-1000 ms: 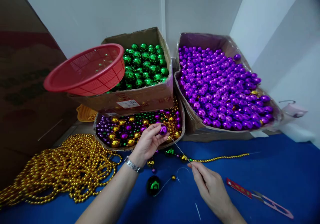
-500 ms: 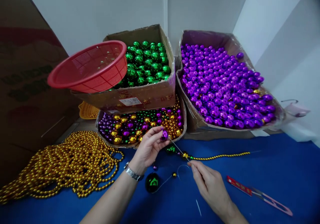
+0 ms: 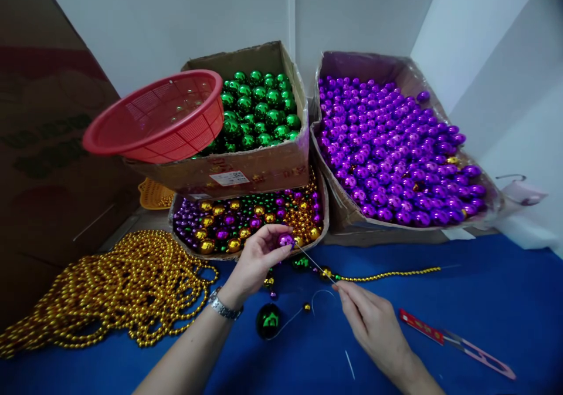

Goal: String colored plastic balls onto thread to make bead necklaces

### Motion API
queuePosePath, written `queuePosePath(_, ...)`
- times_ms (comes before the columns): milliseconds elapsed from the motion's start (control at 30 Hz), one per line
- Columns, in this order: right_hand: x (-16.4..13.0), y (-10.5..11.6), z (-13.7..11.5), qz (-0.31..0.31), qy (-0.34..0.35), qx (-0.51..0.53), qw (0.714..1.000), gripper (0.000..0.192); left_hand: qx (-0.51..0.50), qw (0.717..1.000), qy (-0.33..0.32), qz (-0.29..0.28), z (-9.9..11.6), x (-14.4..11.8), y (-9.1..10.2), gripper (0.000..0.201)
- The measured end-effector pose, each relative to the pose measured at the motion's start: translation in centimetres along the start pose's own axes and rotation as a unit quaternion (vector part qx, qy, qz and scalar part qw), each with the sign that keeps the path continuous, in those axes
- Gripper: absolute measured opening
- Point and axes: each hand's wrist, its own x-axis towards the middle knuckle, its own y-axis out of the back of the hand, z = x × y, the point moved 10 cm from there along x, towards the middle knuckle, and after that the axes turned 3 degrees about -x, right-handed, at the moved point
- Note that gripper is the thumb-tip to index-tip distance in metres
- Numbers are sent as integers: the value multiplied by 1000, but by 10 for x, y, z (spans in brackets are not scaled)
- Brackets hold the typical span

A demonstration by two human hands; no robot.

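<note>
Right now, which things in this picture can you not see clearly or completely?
- Needle tip, head view: hidden where it meets the purple bead held by the left hand.
- Thread from the right hand: too thin to follow.
- Mixed bead tray, head view: back part covered by the green bead box.
- Gold bead pile: cut off at the left edge.
- Box label: too small to read.

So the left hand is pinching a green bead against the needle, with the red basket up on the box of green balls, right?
Not quite: in the head view the bead pinched by the left hand is purple, not green. The rest holds: it meets the needle held by the right hand, and the red basket sits on the box of green balls.
</note>
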Motion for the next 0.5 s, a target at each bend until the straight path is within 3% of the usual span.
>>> queuePosePath(300,3,6,-2,-1,49,-91,995,24,136,989,-12,-59,18,0,-5,40)
queuePosePath(500,5,3,-6,2,58,-94,994,25,106,990,22,-95,9,-4,-17,40)
